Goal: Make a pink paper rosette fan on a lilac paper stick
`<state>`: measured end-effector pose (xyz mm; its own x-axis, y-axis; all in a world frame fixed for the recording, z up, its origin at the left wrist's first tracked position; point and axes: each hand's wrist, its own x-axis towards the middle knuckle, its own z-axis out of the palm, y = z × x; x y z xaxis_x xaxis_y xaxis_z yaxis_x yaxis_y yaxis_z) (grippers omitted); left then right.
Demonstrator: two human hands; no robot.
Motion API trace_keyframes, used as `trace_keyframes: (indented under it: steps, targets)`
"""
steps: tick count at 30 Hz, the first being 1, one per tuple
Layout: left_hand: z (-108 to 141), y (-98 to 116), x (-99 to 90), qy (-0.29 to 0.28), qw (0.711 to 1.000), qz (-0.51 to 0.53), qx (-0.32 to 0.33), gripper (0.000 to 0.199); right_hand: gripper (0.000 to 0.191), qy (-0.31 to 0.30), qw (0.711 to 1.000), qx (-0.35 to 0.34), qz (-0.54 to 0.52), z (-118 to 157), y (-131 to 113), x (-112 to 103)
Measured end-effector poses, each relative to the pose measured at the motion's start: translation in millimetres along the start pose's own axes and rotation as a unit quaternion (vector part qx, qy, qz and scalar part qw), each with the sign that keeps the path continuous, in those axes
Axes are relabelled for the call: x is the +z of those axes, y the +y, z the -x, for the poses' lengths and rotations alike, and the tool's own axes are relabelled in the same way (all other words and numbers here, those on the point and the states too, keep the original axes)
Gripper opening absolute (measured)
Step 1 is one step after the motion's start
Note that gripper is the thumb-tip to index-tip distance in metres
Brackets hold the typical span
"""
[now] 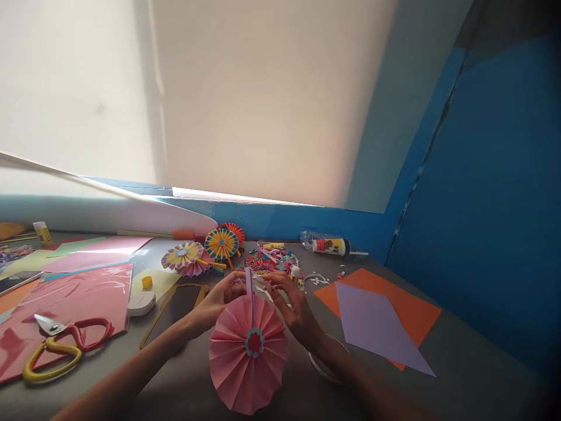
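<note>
Head view: your left hand (218, 299) is curled and holds the pink fan (248, 353) near its top edge. Your right hand (293, 307) is bent over just beside the paper stick (249, 280), but you can't tell if it is gripping. The fan hangs below your hands, over the gray table (464, 374), and has a blue and red flower (255, 342) in its middle. On the left are the scissors (61, 345), lying on a pink sheet (65, 310). Past your hands are two yellow fans (221, 244), a pile of paper scraps (267, 263), and a glue bottle (329, 246). On the right, a purple sheet (372, 327) lies on an orange sheet (412, 310).
</note>
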<state>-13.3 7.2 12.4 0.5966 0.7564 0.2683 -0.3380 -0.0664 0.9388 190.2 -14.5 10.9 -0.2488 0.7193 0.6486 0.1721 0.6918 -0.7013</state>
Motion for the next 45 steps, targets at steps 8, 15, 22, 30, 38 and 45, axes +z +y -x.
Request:
trace_keyframes:
  steps: [8, 15, 22, 30, 38, 45]
  targets:
    - [0.9, -21.7, 2.5, -0.05, 0.996, -0.008, -0.071, 0.052, 0.035, -0.096, 0.96, 0.181, -0.191, -2.9, 4.9, 7.2]
    - [4.1, -10.9, 6.9, 0.0, 0.985, -0.047, -0.167, 0.043, 0.045, -0.085, 0.934, 0.253, -0.237, -8.4, 25.2, 4.0]
    - [4.5, -10.4, 16.8, -0.033, 0.985, -0.09, -0.14, 0.04, 0.034, -0.062, 0.927, 0.268, -0.257, -4.1, 17.6, 4.1]
    - [3.2, -12.2, 11.6, -0.029, 0.984, -0.113, -0.133, 0.039, 0.03, -0.041, 0.936, 0.255, -0.239, -4.3, 16.8, 4.0]
    - [0.0, -20.3, 2.6, 0.021, 0.957, -0.276, -0.089, 0.039, 0.029, -0.033, 0.96, 0.24, -0.142, -5.6, 27.6, 2.5]
    - [10.4, 25.4, -64.4, 0.156, 0.866, -0.475, -0.032, 0.024, 0.025, -0.026, 0.964, 0.264, -0.018, -0.8, 50.7, 0.9]
